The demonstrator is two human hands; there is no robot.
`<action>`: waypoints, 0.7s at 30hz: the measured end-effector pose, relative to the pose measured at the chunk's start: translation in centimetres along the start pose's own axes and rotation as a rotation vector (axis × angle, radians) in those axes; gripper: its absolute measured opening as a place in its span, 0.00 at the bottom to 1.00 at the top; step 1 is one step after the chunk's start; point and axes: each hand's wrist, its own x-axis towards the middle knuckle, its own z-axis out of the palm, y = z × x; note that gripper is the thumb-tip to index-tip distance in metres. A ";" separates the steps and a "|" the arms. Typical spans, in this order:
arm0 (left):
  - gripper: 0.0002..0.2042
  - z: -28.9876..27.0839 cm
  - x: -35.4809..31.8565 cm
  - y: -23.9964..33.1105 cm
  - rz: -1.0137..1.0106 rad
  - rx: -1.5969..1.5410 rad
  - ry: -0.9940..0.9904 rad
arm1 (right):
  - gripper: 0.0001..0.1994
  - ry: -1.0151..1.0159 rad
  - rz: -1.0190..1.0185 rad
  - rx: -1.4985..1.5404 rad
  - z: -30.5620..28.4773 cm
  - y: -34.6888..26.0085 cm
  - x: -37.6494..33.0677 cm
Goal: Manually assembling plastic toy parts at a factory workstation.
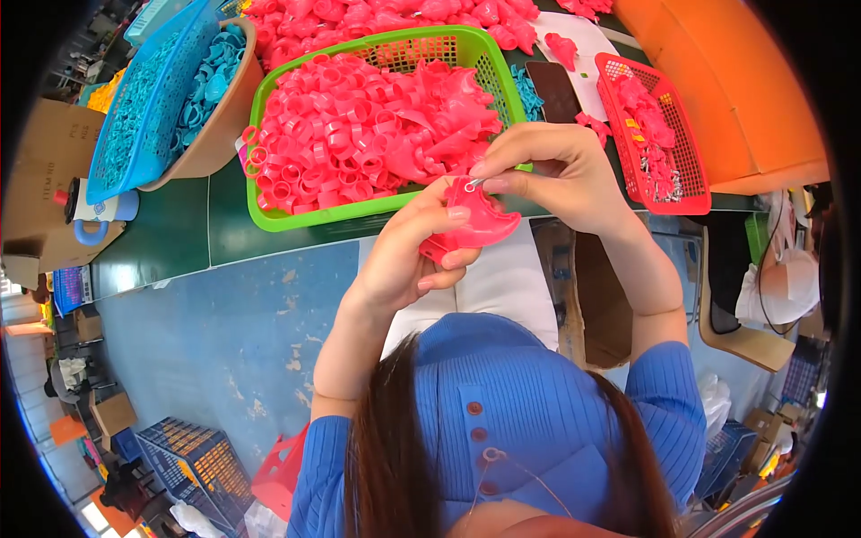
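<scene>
From my end I look through one wide fisheye, the left of a pair worn on the person's head, tipped steeply down and slightly forward, so their own blue top (520, 394) fills the lower middle at closest range. I face across the table (170, 242), its near edge bowing from side to side above mid-view and its far side toward the top, with the left hand (399, 242) and right hand (565, 179) a little farther off at that near edge. The lens also takes in floor (224, 359) on both sides, and a round black border cuts its corners.
</scene>
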 end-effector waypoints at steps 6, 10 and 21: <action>0.20 -1.1 0.4 0.1 0.005 -0.037 -0.089 | 0.07 -0.039 -0.053 -0.089 -0.6 0.6 -0.1; 0.24 -0.5 0.7 -0.9 0.215 0.192 0.101 | 0.07 0.037 0.019 -0.040 -1.2 1.1 -0.9; 0.18 -0.8 2.7 -3.1 0.199 0.065 0.039 | 0.10 0.206 -0.414 -0.299 -1.0 4.0 -3.7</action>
